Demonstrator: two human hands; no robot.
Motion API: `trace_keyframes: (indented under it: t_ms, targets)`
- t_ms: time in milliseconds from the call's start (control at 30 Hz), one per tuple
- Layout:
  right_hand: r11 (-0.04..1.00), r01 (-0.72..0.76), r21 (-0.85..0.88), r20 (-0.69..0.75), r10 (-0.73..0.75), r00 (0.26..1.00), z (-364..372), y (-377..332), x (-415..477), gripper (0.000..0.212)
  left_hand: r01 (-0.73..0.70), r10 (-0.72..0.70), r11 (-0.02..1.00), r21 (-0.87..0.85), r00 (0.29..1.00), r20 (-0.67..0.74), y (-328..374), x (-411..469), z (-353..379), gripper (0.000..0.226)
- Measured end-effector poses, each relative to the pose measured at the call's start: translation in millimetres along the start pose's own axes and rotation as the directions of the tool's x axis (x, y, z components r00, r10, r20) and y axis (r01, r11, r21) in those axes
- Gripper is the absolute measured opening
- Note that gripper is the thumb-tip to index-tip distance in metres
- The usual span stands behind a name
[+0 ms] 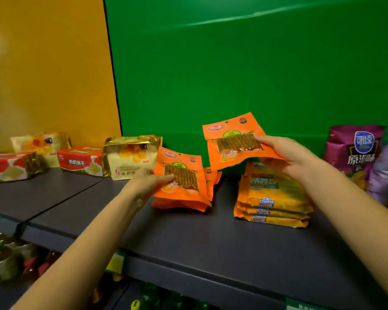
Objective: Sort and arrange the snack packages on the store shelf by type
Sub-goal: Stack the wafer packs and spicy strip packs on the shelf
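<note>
Head view: a dark grey shelf [188, 238] is seen from above and in front, backed by a green panel [244, 63] on the right and a yellow panel [47, 63] on the left. Places below are given relative to the stack of orange stick-snack pouches [184, 203] lying near the middle of the shelf.

The top pouch [180, 175] of that stack is gripped by the left hand [147, 181], with the fingers closed on its left edge and its far end tilted up off the packs beneath. Above and to the right of the stack, a second orange pouch [234, 140] of the same kind is held clear of the shelf by the right hand [288, 153], pinched at its right edge (thumb on the printed face, fingers behind). The two held pouches are apart from each other.

Just to the right of the stack, a pile of orange-yellow Cal Cheese packs [273, 202] is lying flat, partly under the right hand. Further right, a purple chip bag [354, 148] is standing upright against the green panel, and beyond it something purple and green is seen, too blurred to identify.

Just left of the stack, a gold-wrapped cracker pack [130, 155] is standing, almost touching the tilted pouch. Further left, a red pack [81, 161], another gold pack [40, 144] and a second red pack [9, 167] are set along the yellow panel.

Below the stack's shelf, a lower shelf of goods is seen, dark and blurred.
</note>
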State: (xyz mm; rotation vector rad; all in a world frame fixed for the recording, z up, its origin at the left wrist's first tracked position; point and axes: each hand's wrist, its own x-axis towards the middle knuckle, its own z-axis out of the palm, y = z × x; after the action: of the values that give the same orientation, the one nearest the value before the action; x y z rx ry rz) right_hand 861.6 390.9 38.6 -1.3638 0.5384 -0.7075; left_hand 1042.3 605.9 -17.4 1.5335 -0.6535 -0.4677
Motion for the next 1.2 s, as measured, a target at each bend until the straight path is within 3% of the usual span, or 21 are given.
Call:
trace_keyframes:
  t_ms: [133, 300, 533, 600, 633, 667, 767, 867, 933, 1000, 1067, 1133, 1200]
  targets:
    - [0.997, 0.029, -0.067, 0.043, -0.026, 0.999, 14.3, 2.2, 15.6, 0.016, 0.073, -0.076, 0.995, 0.066, 0.996, 0.041, -6.6, 41.2, 9.9, 0.008]
    - [0.979, 0.086, -0.183, 0.055, -0.077, 0.996, 45.1, 17.9, 40.7, 0.012, 0.078, -0.093, 0.959, 0.274, 0.995, 0.042, -30.3, 69.3, 9.2, 0.014]
    - [0.928, 0.107, -0.356, -0.052, -0.134, 0.990, 88.9, 48.2, 56.4, 0.020, 0.059, -0.114, 0.964, 0.258, 0.973, 0.203, -36.0, 84.5, -6.4, 0.034]
    - [0.903, 0.060, -0.425, -0.114, -0.119, 0.986, 99.5, 63.8, 60.0, 0.011, 0.116, -0.164, 0.973, 0.202, 0.956, 0.242, -38.1, 89.7, -10.4, 0.012]
    - [0.871, 0.022, -0.491, -0.150, -0.109, 0.983, 105.0, 70.8, 60.1, 0.007, 0.147, -0.188, 0.973, 0.177, 0.952, 0.241, -40.2, 93.9, -12.4, 0.010]
    - [0.812, -0.031, -0.582, -0.189, -0.097, 0.977, 110.0, 76.2, 58.6, 0.018, 0.172, -0.202, 0.974, 0.148, 0.955, 0.219, -43.7, 99.0, -14.1, 0.023]
    - [0.527, -0.159, -0.835, -0.246, -0.100, 0.964, 120.3, 85.2, 48.3, 0.041, 0.202, -0.202, 0.979, 0.013, 0.968, 0.146, -54.7, 115.0, -17.2, 0.034]
    - [0.305, -0.206, -0.930, -0.239, -0.076, 0.968, 125.3, 87.9, 38.0, 0.043, 0.254, -0.238, 0.965, -0.070, 0.954, 0.183, -59.6, 119.5, -15.1, 0.030]
    - [0.256, -0.225, -0.940, -0.249, -0.067, 0.966, 125.8, 89.3, 34.3, 0.048, 0.275, -0.242, 0.957, -0.089, 0.931, 0.274, -64.3, 123.7, -10.8, 0.035]
    - [0.338, -0.250, -0.908, -0.298, -0.097, 0.950, 123.5, 91.9, 34.3, 0.052, 0.298, -0.249, 0.949, -0.101, 0.908, 0.338, -64.7, 123.5, -6.4, 0.035]
    - [0.555, -0.257, -0.791, -0.346, -0.060, 0.936, 120.1, 97.3, 34.8, 0.051, 0.321, -0.254, 0.938, -0.130, 0.894, 0.369, -62.9, 122.5, -5.7, 0.036]
    - [0.809, -0.265, -0.525, -0.339, 0.087, 0.937, 118.3, 105.5, 34.0, 0.046, 0.342, -0.259, 0.923, -0.176, 0.891, 0.372, -62.9, 123.4, -5.8, 0.037]
    - [0.929, -0.260, -0.263, -0.325, 0.168, 0.931, 115.2, 112.8, 35.5, 0.037, 0.348, -0.259, 0.917, -0.196, 0.891, 0.372, -60.9, 120.9, -6.7, 0.037]
